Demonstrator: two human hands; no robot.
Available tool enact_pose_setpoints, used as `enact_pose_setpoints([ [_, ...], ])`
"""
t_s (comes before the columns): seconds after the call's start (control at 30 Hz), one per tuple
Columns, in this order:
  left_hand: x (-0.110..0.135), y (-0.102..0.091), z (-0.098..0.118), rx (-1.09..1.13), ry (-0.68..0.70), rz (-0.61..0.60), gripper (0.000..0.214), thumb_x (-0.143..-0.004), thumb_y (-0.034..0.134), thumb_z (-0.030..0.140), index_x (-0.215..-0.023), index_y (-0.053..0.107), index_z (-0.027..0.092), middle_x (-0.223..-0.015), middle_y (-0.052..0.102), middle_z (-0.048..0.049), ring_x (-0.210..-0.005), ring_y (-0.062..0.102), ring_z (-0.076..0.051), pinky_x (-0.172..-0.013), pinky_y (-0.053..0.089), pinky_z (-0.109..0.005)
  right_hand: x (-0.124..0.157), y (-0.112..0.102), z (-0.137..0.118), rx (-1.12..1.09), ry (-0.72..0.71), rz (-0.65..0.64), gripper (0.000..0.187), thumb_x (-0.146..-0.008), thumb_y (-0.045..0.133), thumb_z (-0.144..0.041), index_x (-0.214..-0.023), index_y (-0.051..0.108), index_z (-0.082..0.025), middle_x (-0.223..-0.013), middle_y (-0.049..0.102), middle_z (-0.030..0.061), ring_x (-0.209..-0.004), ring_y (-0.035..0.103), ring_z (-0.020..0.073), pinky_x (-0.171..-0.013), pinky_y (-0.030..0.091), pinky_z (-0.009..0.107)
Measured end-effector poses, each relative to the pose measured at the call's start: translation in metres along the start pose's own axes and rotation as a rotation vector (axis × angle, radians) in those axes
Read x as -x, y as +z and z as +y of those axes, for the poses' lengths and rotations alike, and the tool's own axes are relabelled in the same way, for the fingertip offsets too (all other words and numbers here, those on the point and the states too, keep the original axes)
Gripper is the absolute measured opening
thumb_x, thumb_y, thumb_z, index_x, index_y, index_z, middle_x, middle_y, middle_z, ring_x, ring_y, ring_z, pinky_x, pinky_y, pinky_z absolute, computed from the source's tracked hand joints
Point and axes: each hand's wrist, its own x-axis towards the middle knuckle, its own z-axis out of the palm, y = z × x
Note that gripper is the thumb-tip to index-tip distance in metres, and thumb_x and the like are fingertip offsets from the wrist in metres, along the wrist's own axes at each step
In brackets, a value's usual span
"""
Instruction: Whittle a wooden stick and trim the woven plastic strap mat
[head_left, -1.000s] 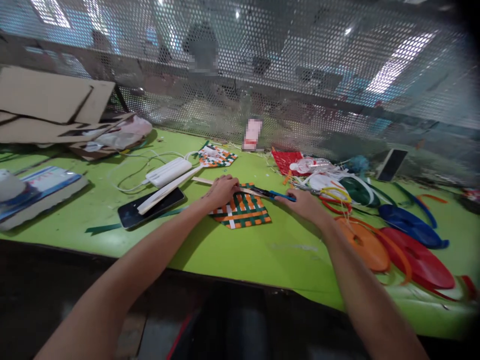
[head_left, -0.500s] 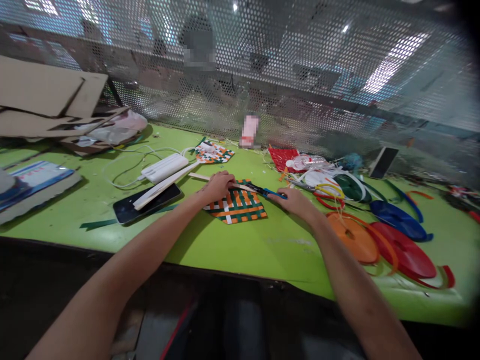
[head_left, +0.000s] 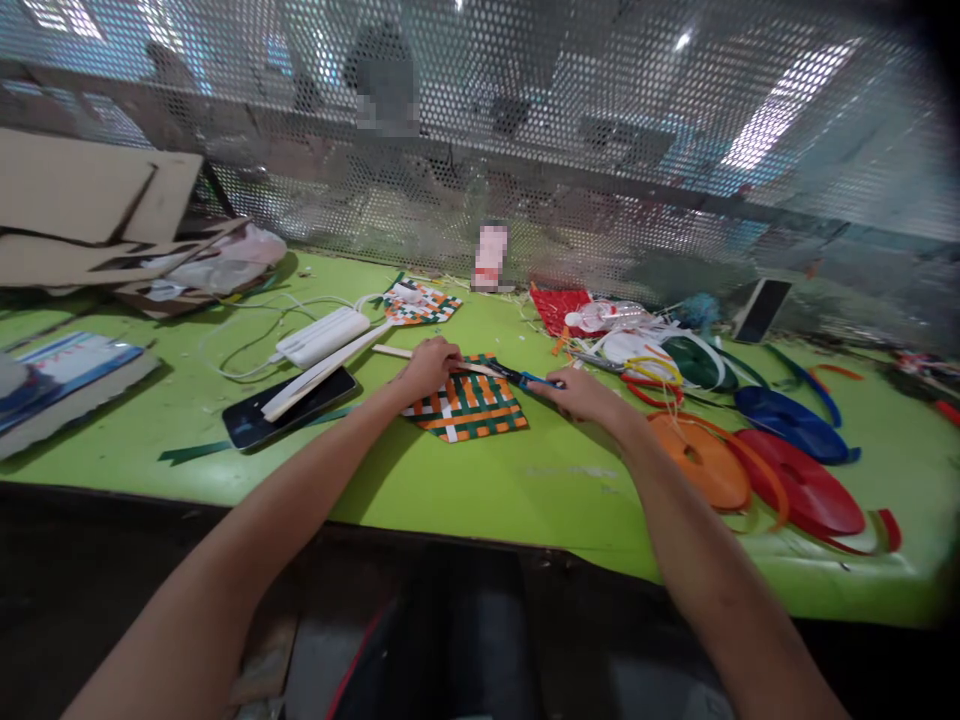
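A woven mat (head_left: 466,408) of orange, green and white strips lies on the green table (head_left: 480,490). My left hand (head_left: 429,365) rests closed on its far left corner, fingers pressed on the mat and a pale wooden stick (head_left: 394,351) that pokes out to the left. My right hand (head_left: 579,393) grips blue-handled scissors (head_left: 525,377), whose dark blades point left over the mat's far edge, toward my left hand.
A phone (head_left: 289,407), a white power bank (head_left: 320,336) with cable and a second woven piece (head_left: 420,303) lie to the left. Coils of orange (head_left: 701,461), red (head_left: 814,495) and blue strap (head_left: 787,424) lie right. Cardboard (head_left: 90,215) is stacked far left. A perforated metal screen (head_left: 525,130) backs the table.
Both hands keep their hold on the mat and scissors. The view has drifted slightly, so everything sits a little higher and further left in the picture.
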Motion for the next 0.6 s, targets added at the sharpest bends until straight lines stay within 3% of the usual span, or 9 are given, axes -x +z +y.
enact_pose_setpoints([
  [0.1,-0.001,0.001,-0.002,0.015,0.013,-0.002,0.027,-0.092,0.053,0.018,-0.096,0.079,0.017,-0.098,0.071,-0.0123,-0.095,0.064,-0.024,-0.095,0.051,-0.038,0.003,-0.001,0.003,-0.012,0.011,-0.025,0.062,-0.088,0.052,-0.085,-0.079,0.060,-0.023,-0.057,0.061,0.0029,-0.048,0.056,0.0200,-0.051,0.037,0.032],
  [0.37,-0.004,0.007,-0.012,0.053,0.026,0.028,0.028,-0.091,0.054,0.019,-0.094,0.082,0.018,-0.097,0.070,-0.0122,-0.094,0.063,-0.024,-0.093,0.051,-0.038,-0.001,0.003,-0.005,0.113,-0.072,0.098,0.064,-0.091,0.046,-0.083,-0.071,0.057,-0.023,-0.065,0.063,0.0061,-0.061,0.058,0.0219,-0.057,0.035,0.032],
  [0.6,-0.004,0.003,-0.007,0.028,-0.038,0.047,0.027,-0.092,0.058,0.020,-0.095,0.085,0.018,-0.094,0.071,-0.0127,-0.091,0.063,-0.025,-0.090,0.053,-0.039,-0.002,0.007,-0.006,-0.001,-0.018,0.061,0.069,-0.087,0.047,-0.089,-0.072,0.059,-0.022,-0.054,0.058,0.0035,-0.048,0.054,0.0194,-0.049,0.036,0.031],
])
